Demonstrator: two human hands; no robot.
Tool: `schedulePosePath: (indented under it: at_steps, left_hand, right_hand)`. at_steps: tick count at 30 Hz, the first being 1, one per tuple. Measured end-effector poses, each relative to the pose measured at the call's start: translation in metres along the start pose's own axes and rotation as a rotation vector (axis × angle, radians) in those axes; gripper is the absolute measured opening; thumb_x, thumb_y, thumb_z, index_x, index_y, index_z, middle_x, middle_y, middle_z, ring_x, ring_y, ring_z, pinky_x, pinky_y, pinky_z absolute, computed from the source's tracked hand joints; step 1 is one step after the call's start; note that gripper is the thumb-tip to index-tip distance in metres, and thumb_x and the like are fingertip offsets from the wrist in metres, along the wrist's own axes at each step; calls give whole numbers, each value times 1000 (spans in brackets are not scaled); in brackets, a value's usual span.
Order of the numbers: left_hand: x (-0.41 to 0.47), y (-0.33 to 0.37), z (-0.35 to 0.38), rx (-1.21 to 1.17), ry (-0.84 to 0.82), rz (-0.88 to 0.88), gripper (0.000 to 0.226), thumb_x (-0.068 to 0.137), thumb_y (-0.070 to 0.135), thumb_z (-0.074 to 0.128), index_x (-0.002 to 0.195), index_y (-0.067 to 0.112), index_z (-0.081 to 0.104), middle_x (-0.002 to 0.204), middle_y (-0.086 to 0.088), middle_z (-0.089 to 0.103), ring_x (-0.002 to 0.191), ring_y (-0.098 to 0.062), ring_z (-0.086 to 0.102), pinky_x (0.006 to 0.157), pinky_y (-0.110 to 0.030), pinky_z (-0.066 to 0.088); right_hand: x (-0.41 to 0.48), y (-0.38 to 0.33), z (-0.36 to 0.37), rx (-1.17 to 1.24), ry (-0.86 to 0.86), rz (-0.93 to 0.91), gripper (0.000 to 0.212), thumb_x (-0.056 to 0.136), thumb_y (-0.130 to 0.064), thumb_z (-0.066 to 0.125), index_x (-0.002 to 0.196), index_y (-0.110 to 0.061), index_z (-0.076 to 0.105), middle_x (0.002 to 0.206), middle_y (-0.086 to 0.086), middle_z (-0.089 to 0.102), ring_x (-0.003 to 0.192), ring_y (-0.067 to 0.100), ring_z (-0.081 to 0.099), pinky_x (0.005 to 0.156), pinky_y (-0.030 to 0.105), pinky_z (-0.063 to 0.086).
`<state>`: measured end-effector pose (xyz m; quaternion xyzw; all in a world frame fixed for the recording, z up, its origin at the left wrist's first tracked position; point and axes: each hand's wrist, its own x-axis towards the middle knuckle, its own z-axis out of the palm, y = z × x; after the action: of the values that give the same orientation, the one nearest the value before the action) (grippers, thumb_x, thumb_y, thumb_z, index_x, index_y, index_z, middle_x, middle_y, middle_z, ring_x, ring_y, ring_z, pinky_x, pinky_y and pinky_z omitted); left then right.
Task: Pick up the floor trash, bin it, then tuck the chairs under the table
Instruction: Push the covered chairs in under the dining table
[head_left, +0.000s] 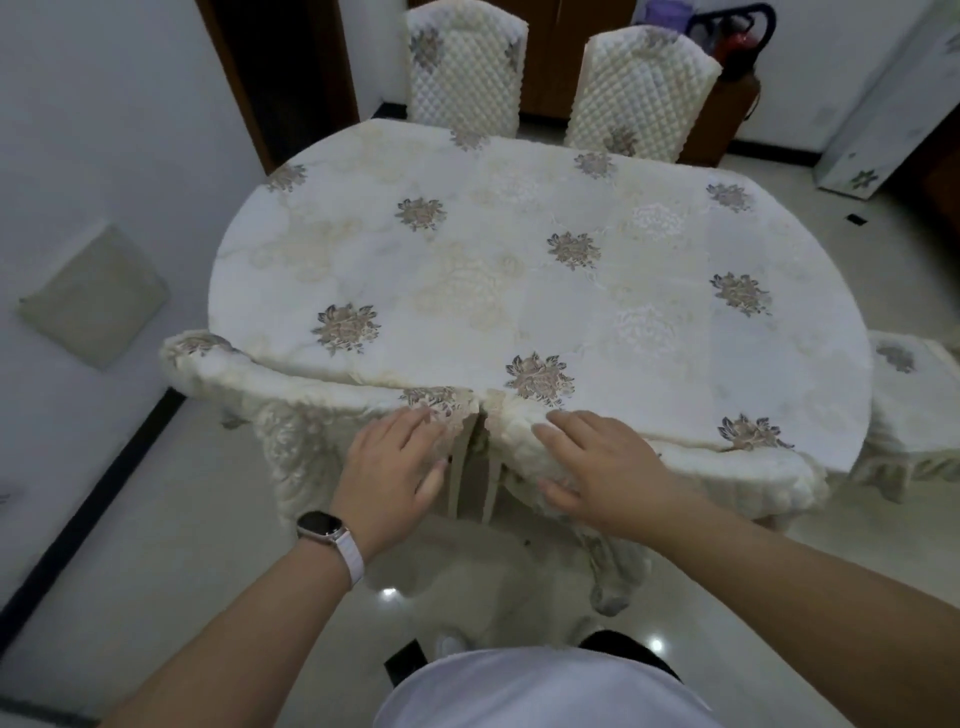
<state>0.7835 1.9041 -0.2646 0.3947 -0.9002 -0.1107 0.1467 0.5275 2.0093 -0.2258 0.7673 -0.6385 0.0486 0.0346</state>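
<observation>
Indoors, two chairs meet back to back at the table's (519, 171) near edge.
The left grip (395, 457) lies wide and flat on the left chair (234, 374), and the right grip (602, 467) lies likewise on the right chair (753, 467), fingers fairly straight, pressing the quilted tops. A cream floral cloth (467, 291) covers the oval table. Two far chairs (465, 67) and an end chair (909, 395) stand around it on a glossy pale floor (182, 519), between white walls (104, 130).
</observation>
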Motion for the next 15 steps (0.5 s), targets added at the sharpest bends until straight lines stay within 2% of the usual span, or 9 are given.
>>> schedulePosePath:
  at_steps: [7,11,15]
  left_hand:
    - [-35,-30,-27,14,116,-123,41,87,34,53,123,17,64,135,-4,58,124,-27,52,104,-49,41]
    - [-58,-51,-37,79,184,-211,40,88,36,51,120,17,66,131,-5,60,120,-26,53,97,-45,44]
    - [-73,-79,-52,159,212,-309,40,88,36,52,122,18,63,129,-4,60,115,-26,53,91,-42,44]
  right_hand:
    - [57,-47,-5,15,-84,-154,56,89,-53,49,132,-17,55,135,6,56,122,28,53,98,40,45]
    - [94,-71,5,75,-131,-225,59,90,-55,39,132,-17,56,136,7,56,125,27,51,101,41,43]
    - [136,-96,17,125,-118,-349,57,92,-54,40,132,-17,55,137,6,54,126,26,49,100,41,43]
